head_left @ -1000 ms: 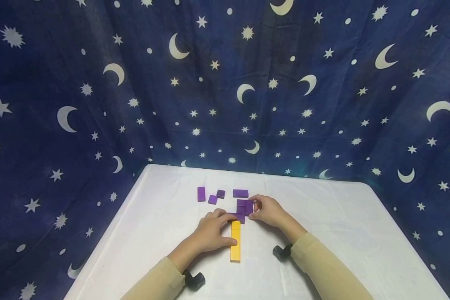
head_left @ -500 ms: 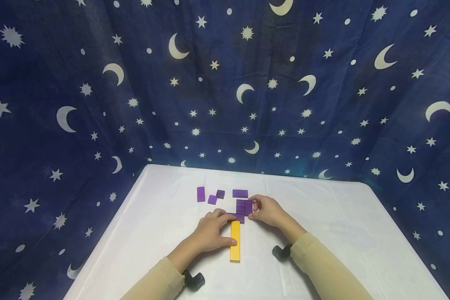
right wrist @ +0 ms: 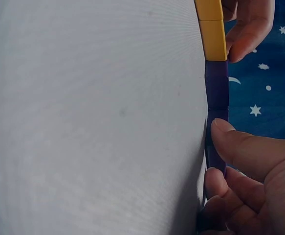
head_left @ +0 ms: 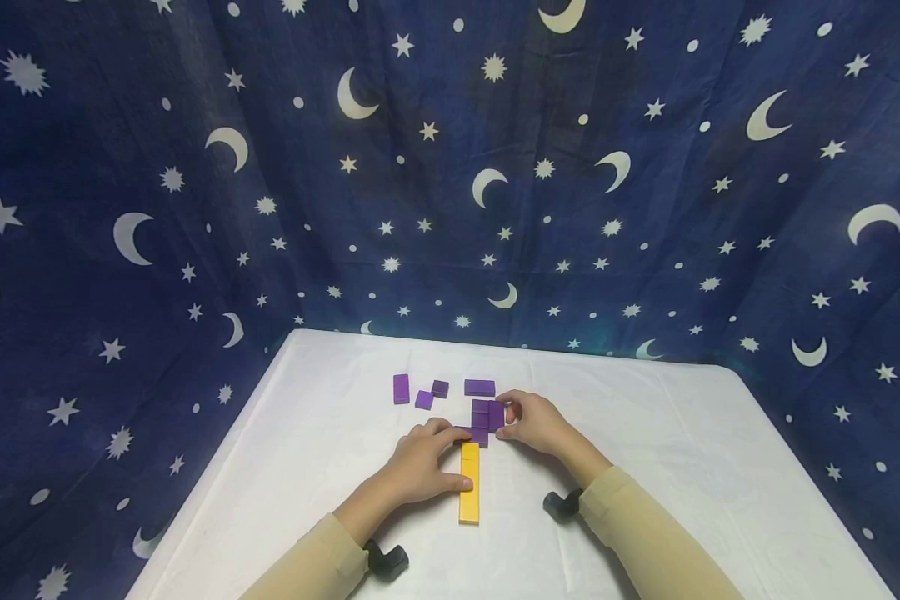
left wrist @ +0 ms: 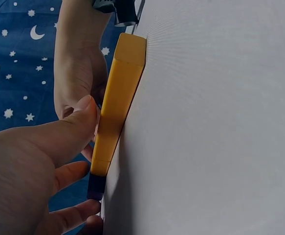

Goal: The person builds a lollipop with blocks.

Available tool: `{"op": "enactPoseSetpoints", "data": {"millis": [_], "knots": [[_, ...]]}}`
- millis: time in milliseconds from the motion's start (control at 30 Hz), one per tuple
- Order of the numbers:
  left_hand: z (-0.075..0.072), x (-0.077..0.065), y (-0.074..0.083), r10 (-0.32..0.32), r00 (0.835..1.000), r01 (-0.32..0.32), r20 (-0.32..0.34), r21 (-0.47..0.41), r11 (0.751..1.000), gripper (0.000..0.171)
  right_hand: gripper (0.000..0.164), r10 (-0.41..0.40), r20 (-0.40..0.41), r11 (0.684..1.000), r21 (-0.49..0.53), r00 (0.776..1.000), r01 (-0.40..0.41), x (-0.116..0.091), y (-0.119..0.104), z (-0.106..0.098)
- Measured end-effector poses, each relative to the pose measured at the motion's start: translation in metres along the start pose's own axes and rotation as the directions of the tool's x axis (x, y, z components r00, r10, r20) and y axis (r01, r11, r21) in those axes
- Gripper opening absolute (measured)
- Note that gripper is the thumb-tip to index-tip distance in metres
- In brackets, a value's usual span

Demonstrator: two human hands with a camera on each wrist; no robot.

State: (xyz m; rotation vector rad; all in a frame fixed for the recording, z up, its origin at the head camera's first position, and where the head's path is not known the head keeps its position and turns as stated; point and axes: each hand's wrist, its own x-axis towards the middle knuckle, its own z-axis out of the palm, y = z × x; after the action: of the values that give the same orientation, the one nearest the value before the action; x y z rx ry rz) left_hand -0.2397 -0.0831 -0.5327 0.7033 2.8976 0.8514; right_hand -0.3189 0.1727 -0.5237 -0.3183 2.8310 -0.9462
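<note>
Left hand (head_left: pixel 422 468) spread, thumb resting on the yellow bar (head_left: pixel 468 502) just right of it, index fingertip partly hiding the near purple block (head_left: pixel 479 437) at the bar's far end. Right hand (head_left: pixel 537 423) half closed, thumb and index finger pinching the rightmost purple block (head_left: pixel 496 417), remaining fingers mostly hidden in the head view. Beyond, 4 purple pieces (head_left: pixel 401 388) lie on the worktop (head_left: pixel 660 450).

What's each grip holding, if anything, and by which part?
Right grip: rightmost purple rectangular block, pinched by its near and far ends. Left grip: seems only to touch the long yellow block and nearest purple block.
</note>
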Motion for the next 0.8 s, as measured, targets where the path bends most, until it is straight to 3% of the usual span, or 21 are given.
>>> {"op": "enactPoseSetpoints", "data": {"millis": [800], "knots": [[-0.019,0.008,-0.007,-0.03,0.998,0.04,0.049,-0.228,0.973,0.078,0.064,-0.008,-0.002,1.0,-0.01,1.0,0.008,-0.002,0.0,0.0]]}}
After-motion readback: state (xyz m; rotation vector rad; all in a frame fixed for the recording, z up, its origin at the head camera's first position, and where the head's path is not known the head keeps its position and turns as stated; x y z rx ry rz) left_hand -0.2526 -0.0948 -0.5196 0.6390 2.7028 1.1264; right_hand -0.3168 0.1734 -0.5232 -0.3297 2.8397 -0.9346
